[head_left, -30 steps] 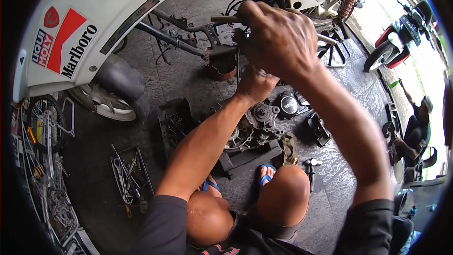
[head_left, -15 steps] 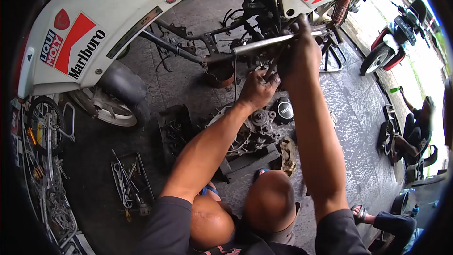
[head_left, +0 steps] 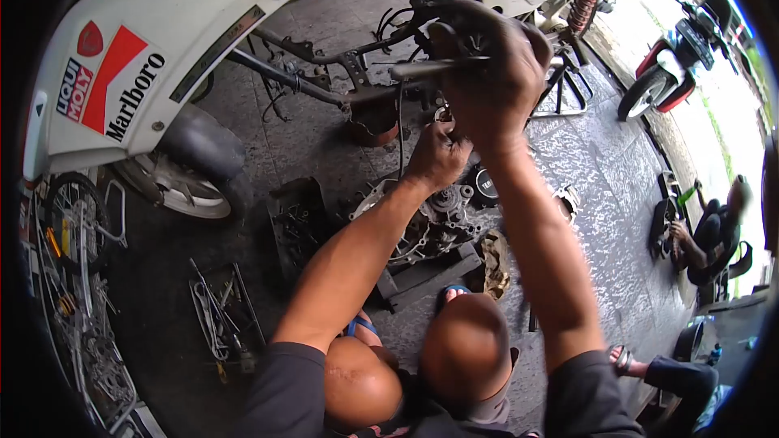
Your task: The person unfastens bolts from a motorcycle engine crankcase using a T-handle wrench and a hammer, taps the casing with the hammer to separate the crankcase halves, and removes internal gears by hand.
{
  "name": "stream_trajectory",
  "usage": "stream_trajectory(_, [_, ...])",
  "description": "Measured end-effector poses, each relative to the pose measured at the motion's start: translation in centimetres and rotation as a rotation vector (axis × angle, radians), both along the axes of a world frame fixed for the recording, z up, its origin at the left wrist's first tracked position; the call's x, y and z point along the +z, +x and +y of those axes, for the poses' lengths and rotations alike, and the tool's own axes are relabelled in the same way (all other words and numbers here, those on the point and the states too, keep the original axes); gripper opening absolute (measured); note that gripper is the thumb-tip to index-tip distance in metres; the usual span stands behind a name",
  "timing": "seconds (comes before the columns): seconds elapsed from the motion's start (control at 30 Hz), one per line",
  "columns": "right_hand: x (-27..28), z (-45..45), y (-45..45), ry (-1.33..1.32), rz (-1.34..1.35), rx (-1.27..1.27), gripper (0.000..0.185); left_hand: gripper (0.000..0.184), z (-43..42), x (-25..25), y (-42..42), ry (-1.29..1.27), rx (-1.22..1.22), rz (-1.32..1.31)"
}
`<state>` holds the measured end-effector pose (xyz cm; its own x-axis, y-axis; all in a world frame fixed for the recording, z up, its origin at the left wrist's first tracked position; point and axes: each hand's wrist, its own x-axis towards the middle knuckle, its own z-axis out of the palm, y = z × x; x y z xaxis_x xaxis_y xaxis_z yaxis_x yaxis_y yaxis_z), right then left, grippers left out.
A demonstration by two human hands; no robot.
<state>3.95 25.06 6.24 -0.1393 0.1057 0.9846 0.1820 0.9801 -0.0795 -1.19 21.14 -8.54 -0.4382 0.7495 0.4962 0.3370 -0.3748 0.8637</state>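
Note:
My right hand (head_left: 499, 85) is raised in front of the motorcycle frame, its fingers wrapped round a silvery metal bar (head_left: 426, 69) that points left; the bar's other end is hidden by the hand. Just below it, my left hand (head_left: 442, 156) is closed, with the fingertips together above the engine. What it grips is mostly covered by my fingers and right wrist. Beneath both hands, the opened engine (head_left: 414, 227) rests on a dark block (head_left: 434, 277) on the floor. A round black cover (head_left: 485, 184) lies beside it.
The white motorcycle fairing (head_left: 122, 57) and bare frame (head_left: 292, 77) stand ahead. Left of the engine are a parts tray (head_left: 296, 223) and a tool tray (head_left: 227, 308). A person (head_left: 714, 227) sits at the right; another person's sandalled foot (head_left: 623, 361) shows lower right.
My right hand has swung up and left, and the bar now shows shorter. My left hand has shifted slightly down and left; the dark rod above it is now hidden.

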Motion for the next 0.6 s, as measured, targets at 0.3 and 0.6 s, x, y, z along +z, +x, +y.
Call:
stream_trajectory(0.3, [-1.5,4.7,0.8,-1.411,0.03,1.902,0.032,0.047,-0.6,-0.4,-0.6,-0.174,-0.04,-0.042])
stream_trajectory(0.6, [3.1,0.6,-0.1,-1.708,-0.022,0.687,0.029,0.052,-0.9,0.1,-0.9,-0.14,0.06,-0.094])
